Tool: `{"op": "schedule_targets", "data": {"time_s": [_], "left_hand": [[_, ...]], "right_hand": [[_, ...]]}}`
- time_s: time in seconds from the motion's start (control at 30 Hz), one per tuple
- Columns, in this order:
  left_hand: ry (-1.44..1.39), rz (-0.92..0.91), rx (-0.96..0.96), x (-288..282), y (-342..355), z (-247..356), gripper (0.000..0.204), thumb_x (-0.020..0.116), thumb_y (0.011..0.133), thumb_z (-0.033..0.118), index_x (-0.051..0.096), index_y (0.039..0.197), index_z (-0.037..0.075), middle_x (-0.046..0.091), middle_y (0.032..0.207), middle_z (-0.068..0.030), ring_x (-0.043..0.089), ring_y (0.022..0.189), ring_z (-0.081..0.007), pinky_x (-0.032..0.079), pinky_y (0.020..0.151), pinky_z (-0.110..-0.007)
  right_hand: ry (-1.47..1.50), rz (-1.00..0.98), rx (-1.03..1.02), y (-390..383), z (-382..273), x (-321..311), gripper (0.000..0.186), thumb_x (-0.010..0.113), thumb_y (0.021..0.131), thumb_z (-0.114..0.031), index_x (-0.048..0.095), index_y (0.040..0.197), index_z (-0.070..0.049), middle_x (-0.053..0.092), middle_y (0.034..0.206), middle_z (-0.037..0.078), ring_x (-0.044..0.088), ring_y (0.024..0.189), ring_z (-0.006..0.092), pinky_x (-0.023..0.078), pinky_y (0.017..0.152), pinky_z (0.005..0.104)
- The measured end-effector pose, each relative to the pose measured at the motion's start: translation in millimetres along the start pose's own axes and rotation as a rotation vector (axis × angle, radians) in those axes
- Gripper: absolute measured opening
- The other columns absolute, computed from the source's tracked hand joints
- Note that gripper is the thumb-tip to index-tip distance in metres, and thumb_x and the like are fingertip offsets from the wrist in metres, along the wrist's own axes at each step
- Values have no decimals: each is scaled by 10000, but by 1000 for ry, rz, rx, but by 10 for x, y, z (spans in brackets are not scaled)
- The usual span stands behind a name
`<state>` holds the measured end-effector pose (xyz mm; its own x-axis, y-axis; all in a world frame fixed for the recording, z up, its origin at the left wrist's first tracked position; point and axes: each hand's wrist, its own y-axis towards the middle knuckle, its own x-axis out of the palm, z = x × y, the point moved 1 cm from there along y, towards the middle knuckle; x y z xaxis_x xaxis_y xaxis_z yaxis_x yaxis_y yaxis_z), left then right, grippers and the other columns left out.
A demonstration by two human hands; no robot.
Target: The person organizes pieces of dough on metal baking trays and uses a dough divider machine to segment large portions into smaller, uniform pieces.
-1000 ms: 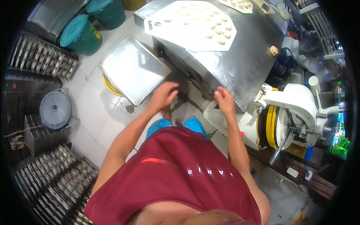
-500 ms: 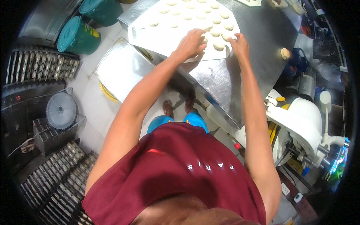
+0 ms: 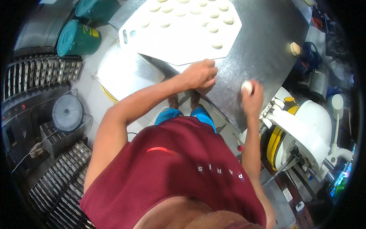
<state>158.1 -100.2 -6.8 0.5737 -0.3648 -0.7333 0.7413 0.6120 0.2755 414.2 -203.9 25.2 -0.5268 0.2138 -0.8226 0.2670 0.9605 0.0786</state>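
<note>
A white board [image 3: 167,47] with handle holes at its left end lies on the steel table, bearing several pale, flattened dough rounds [image 3: 217,44]. In front of its near edge is my left hand [image 3: 200,74], fingers curled closed above the table's edge. Whatever those fingers hold is hidden from view. Over the bare steel to the right, my right hand [image 3: 254,100], slightly blurred, grips a pale dough ball [image 3: 247,87] between thumb and fingers.
The steel table [image 3: 263,42] carries a small tan lump [image 3: 294,49] near its right edge. A white machine [image 3: 305,129] stands close to my right forearm. At left are a metal tray [image 3: 122,72], green lidded buckets [image 3: 79,37] and dark slatted racks [image 3: 63,187].
Both hands have drawn back from the board toward me, the right one also moving rightward with a dough ball. Fewer dough rounds lie at the board's near right part.
</note>
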Motion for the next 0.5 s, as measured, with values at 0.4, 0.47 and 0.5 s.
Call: {"op": "schedule_targets", "data": {"time_s": [0.4,0.47,0.5], "left_hand": [[-34,17,254,470,308,141,119,661,823,176,603,872,85,560,812,-103,542,819,-286,434,754,-415],[-23,-43,198,380,48,85,104,654,838,171,603,883,93,560,821,-93,540,822,-281,430,748,-414],[-22,-78,170,339,-38,46,96,650,845,169,603,889,97,560,825,-88,539,824,-278,427,745,-413]], "right_hand": [[-177,114,-239,-188,88,524,116,618,804,-130,580,902,-81,575,922,137,541,913,356,396,836,494],[-127,88,-343,-709,98,483,125,615,811,-135,585,921,-83,576,932,136,534,913,353,392,833,492],[-211,87,-280,-818,189,411,136,613,813,-132,590,938,-82,580,942,136,536,927,353,393,842,494]]}}
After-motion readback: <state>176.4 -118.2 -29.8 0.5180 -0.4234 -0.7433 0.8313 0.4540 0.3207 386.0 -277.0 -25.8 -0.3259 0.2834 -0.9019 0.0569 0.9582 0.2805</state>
